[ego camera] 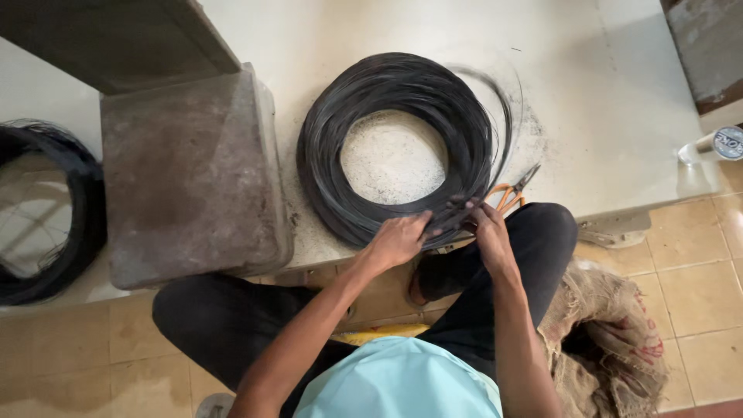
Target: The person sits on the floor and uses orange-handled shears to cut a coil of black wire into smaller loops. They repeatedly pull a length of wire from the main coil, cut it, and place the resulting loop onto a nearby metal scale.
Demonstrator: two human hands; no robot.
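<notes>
Black wire coil [402, 147] — round, glossy, left hand [398, 240], right hand [487, 228] pinching strands

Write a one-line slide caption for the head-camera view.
Seated person's left hand and right hand grip strands of a black wire coil beside orange-handled pliers.

This is looking like a small workshop: big coils of black wire [395, 147] are lying on a dusty concrete slab [619, 101], pliers [515, 193] beside, a burlap sack [611, 340] on tiled floor [696, 279].
</notes>
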